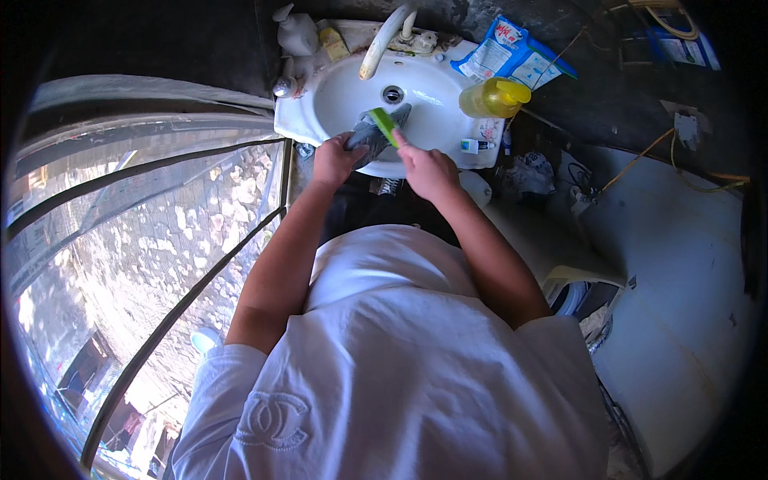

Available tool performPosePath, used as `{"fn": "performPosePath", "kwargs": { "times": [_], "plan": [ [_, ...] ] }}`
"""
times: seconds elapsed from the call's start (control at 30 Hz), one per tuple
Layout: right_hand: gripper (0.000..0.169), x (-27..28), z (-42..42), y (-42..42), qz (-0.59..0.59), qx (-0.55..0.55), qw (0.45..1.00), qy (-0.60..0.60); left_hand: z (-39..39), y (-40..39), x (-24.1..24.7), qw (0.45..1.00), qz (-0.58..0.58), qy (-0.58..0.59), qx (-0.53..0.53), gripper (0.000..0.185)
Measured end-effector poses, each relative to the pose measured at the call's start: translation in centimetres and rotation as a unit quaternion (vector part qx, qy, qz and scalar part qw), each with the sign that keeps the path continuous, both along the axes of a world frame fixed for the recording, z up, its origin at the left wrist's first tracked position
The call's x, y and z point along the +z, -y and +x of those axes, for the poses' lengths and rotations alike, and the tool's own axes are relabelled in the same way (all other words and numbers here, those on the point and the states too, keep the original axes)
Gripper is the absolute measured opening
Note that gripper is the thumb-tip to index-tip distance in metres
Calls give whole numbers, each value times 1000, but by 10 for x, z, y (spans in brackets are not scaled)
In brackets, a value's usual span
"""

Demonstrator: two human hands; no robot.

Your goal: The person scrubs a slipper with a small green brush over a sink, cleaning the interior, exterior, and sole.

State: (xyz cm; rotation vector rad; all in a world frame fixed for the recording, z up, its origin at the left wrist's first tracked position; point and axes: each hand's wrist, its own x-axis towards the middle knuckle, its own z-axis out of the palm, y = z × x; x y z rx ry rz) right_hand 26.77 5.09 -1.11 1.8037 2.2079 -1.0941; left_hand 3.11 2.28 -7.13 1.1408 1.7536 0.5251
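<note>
Over the front of a white washbasin (336,90), my left hand (333,161) grips a grey item (375,141) that looks like a shoe, its tapered end pointing up and right. My right hand (429,171) holds a green brush (383,125) by its near end. The brush lies across the grey item's upper side, and its bristles are hidden. A curved whitish faucet (387,42) arches above the basin. The dark drain (393,94) shows just beyond the brush.
A yellow pump bottle (489,99) lies on the basin's right rim, near a small tube (477,146). Behind are a blue-and-white packet (507,54), a white pump bottle (297,33) and a yellow box (333,43). A barred, meshed window (180,240) borders the left side.
</note>
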Motion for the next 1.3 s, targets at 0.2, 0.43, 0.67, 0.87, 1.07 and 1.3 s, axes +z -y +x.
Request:
{"fn": "performPosePath", "kwargs": {
  "times": [0.2,0.43,0.67,0.87,1.07,1.3],
  "plan": [
    [54,2,-7,4,44,31,995,-83,-4,-11,-1,994,-2,-88,-68,51],
    [51,5,8,-9,-15,-13,1000,-18,1,-20,-6,969,33,-170,-179,48],
    [51,19,11,10,-8,21,999,-35,0,-4,-3,964,81,-120,-223,43],
    [53,5,15,11,15,-12,1000,7,10,-1,1,951,100,-156,-248,46],
    [53,9,18,20,24,42,999,-23,0,5,-8,972,41,-123,-197,44],
    [53,-18,27,32,99,22,994,-41,-20,6,-37,989,66,14,-131,42]
  ]
}}
